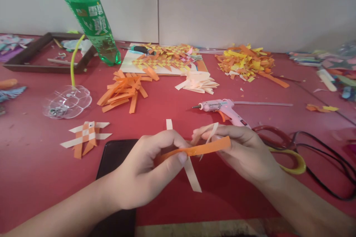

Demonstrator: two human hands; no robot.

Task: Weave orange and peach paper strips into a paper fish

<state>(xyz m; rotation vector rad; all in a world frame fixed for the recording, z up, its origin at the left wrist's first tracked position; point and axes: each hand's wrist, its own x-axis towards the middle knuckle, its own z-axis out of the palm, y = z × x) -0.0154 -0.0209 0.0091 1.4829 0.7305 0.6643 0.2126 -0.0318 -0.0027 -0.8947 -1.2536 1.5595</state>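
Between my hands is an orange paper strip [207, 147] crossed by cream paper strips [192, 176]. My left hand [155, 166] pinches the orange strip between thumb and fingers. My right hand [241, 148] is closed around the strips' other side, near the orange end; its fingertips are partly hidden. To the left lies a woven paper piece [88, 135] of orange and cream strips. Behind my hands are a pile of orange strips [125, 90] and a pile of cream strips [198, 82]. A pink glue gun [222, 108] lies just beyond my right hand.
A black phone [116, 159] lies under my left forearm. Scissors [294, 164] and a black cable [330, 183] lie at right. Farther back are a green bottle [93, 22], a clear flower-shaped dish [75, 102], a brown frame [41, 67] and yellow-orange paper scraps [244, 61].
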